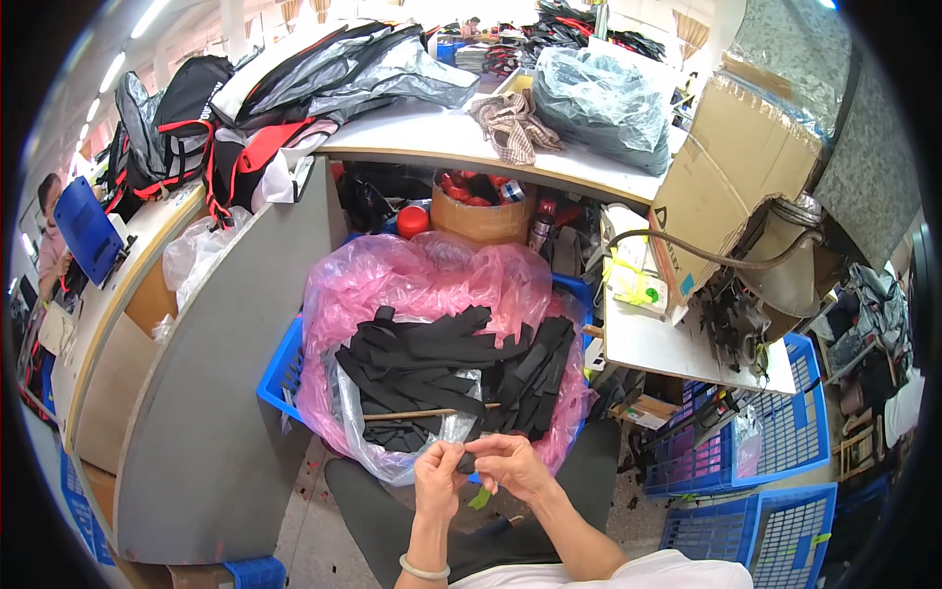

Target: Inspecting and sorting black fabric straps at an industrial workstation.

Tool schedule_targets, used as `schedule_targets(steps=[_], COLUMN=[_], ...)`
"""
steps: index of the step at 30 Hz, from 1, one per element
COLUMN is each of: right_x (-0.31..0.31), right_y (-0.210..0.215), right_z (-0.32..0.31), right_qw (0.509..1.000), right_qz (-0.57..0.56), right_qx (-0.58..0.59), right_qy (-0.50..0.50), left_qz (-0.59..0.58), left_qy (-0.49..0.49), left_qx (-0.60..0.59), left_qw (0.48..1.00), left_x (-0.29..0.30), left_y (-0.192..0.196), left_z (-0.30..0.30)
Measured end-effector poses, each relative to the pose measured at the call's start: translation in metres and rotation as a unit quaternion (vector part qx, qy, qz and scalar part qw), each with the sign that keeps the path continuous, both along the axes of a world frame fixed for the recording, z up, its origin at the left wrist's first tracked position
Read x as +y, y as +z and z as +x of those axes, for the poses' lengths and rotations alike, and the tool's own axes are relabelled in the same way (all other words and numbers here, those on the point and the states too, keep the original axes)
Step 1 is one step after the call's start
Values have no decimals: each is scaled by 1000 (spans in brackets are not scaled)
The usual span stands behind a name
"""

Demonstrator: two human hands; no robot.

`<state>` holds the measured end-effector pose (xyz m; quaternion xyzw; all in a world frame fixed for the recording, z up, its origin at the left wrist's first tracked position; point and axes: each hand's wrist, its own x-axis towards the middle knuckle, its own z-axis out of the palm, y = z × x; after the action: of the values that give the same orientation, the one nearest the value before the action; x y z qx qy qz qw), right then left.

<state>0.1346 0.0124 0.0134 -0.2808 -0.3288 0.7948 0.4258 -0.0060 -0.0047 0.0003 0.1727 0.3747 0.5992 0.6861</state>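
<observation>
My left hand [438, 477] and my right hand [512, 465] meet just in front of a lined crate. Both are closed, pinching a small dark piece of fabric strip [466, 461] between their fingertips. Beyond them, many black fabric strips [407, 358] lie in loose bundles inside a pink plastic bag [334, 285]. A blue crate [282, 368] holds this bag. Across the strips rests a thin wooden stick [422, 413]. Whether the piece in my fingers joins a longer strip in the pile I cannot tell.
A grey partition [221, 373] stands at the left. Behind the crate are a round brown tub [483, 218] and a table [412, 137] piled with bags. On the right, a small worktop [638, 344] carries a cardboard box [736, 157]; blue crates [775, 422] sit below.
</observation>
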Motion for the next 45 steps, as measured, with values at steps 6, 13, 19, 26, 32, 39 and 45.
schedule_targets(steps=[6, 13, 19, 26, 32, 39, 45], right_x=[-2, 5, 9, 15, 14, 17, 14], right_y=[51, 18, 41, 23, 24, 20, 27], right_z=[-10, -16, -16, -8, -10, -2, -2], right_qw=[998, 897, 989, 991, 997, 997, 997], right_qz=[32, -311, 38, -47, -34, -23, -36], right_qx=[-49, 291, -146, 116, 9, 35, 33], right_qy=[-38, -121, 9, -42, -66, -57, -67], left_qz=[89, 81, 35, 90, 103, 143, 139], left_qy=[35, 34, 52, 33, 74, -26, -41], left_qx=[130, 10, 79, 118, 102, 207, 187], left_qw=[987, 996, 995, 988, 987, 967, 972], left_x=[0, 1, 5, 0, 2, 5, 6], left_y=[25, -1, 13, 10, 15, 23, 22], left_z=[2, 17, -9, 9, 4, -16, -15])
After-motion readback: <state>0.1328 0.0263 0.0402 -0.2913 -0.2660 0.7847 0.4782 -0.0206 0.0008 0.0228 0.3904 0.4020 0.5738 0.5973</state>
